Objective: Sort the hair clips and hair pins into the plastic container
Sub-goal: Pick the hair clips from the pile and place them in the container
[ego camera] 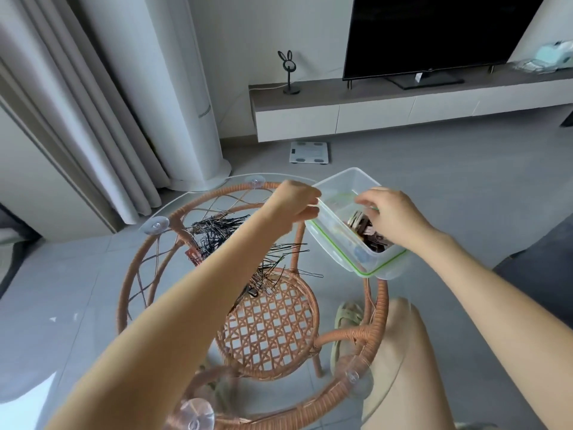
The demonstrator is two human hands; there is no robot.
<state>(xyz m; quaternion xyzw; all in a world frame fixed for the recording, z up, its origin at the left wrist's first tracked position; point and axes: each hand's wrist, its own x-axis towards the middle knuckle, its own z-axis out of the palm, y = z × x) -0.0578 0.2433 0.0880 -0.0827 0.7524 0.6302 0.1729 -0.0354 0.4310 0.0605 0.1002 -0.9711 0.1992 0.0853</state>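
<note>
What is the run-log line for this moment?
left hand: grips plastic container rim | right hand: inside plastic container over hair clips, grasp unclear | hair pins: piled on glass table

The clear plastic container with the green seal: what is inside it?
Dark brown hair clips lie piled at its near end. The right hand reaches in and covers whatever is under it.
</note>
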